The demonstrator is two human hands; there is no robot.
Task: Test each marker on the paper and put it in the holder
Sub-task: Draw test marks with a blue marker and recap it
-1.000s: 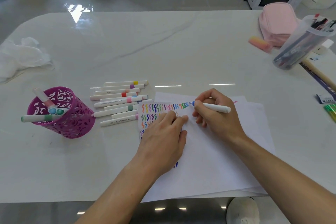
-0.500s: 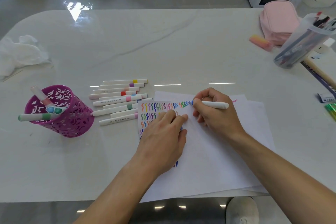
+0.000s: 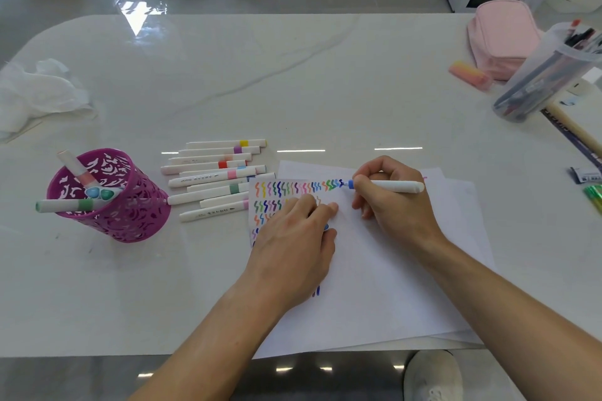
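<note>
Markers (image 3: pixel 215 172) between holder (image 3: pixel 110 198), left, and paper (image 3: pixel 391 270), right.

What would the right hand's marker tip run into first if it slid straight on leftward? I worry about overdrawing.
Likely the squiggles already in the top row on the paper; the blue marker in the right hand points straight along them.

Paper (image 3: pixel 384 277): white, rows of wavy squiggles in orange, green, purple, pink, blue. Marker in right hand (image 3: pixel 395 205): white barrel (image 3: pixel 391 186), blue tip end. Loose markers (image 3: pixel 215 177): white with yellow, purple, red, pink, green bands. Holder (image 3: pixel 130 205): magenta, cut-out leaf pattern. Table (image 3: pixel 293 81): white marble, faint grey veins. Pouch (image 3: pixel 501 36): pale pink.
</note>
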